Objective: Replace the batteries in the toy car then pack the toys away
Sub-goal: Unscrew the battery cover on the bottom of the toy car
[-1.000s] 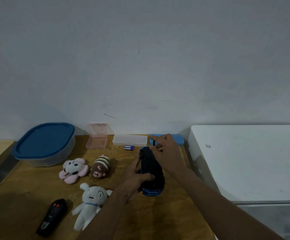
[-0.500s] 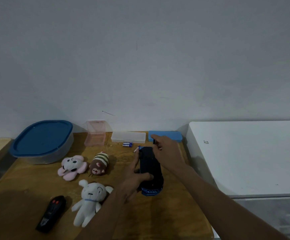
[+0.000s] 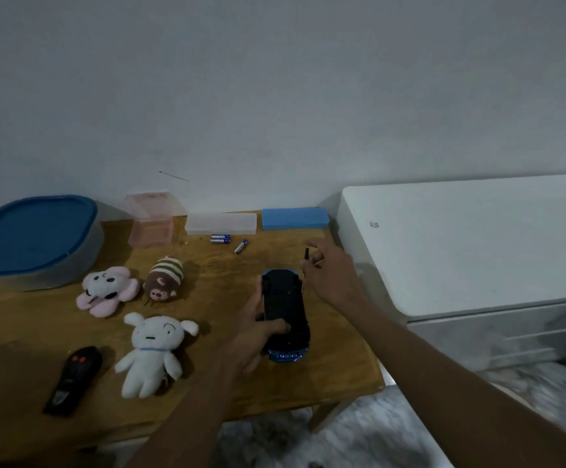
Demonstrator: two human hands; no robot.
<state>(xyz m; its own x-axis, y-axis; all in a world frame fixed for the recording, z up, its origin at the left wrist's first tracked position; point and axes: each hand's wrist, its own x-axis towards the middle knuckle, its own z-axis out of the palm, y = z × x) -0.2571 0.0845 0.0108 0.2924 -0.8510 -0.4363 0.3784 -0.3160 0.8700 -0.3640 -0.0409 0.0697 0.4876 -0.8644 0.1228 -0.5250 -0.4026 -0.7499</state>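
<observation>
Toy car lies underside-up on the table, left hand gripping it steady. Right hand pinches a thin dark tool just beside it, likely to unscrew that underside.

The right hand has lifted a small black piece off the toy car.
</observation>
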